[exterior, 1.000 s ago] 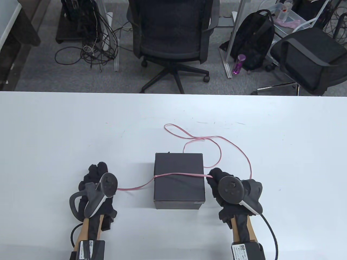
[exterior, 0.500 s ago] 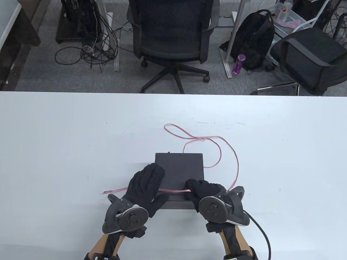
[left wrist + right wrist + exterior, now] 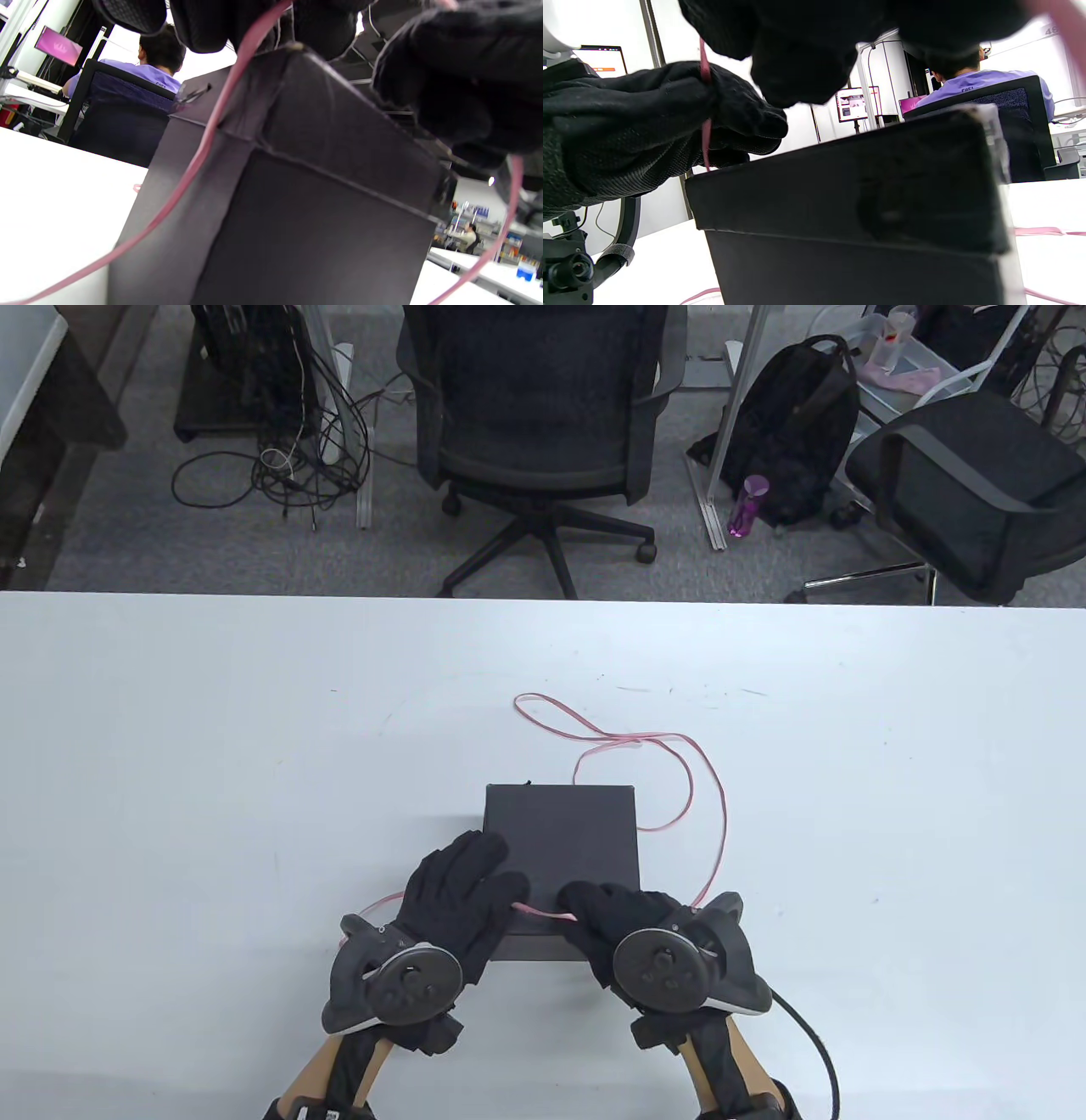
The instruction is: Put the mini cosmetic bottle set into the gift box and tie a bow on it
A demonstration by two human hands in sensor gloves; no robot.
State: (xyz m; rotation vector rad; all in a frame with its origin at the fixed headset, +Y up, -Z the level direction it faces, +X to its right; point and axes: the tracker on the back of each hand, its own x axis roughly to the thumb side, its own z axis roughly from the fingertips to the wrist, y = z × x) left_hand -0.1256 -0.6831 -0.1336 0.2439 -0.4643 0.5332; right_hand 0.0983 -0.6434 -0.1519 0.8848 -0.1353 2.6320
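Note:
The black gift box (image 3: pixel 560 836) stands shut near the table's front edge. A thin pink ribbon (image 3: pixel 619 741) lies in loops behind it and curves round its right side to my right hand (image 3: pixel 615 912). That hand is curled over the box's near right corner and pinches the ribbon. My left hand (image 3: pixel 462 886) lies over the near left part of the lid. The right wrist view shows the ribbon (image 3: pixel 705 127) pinched in the left hand (image 3: pixel 649 114). In the left wrist view the ribbon (image 3: pixel 199 148) hangs from my fingers down the box (image 3: pixel 322 190). A short stretch of ribbon spans the gap between the hands. The bottle set is not visible.
The white table (image 3: pixel 212 729) stretches wide to both sides. Beyond its far edge stand two office chairs (image 3: pixel 534 415) (image 3: pixel 959 475), a backpack (image 3: pixel 797 432) and floor cables. A black cable (image 3: pixel 814 1044) trails from my right wrist.
Both hands came in from the box's sides to its near top edge and now sit close together. The ribbon, taut across the lid before, is gathered between them.

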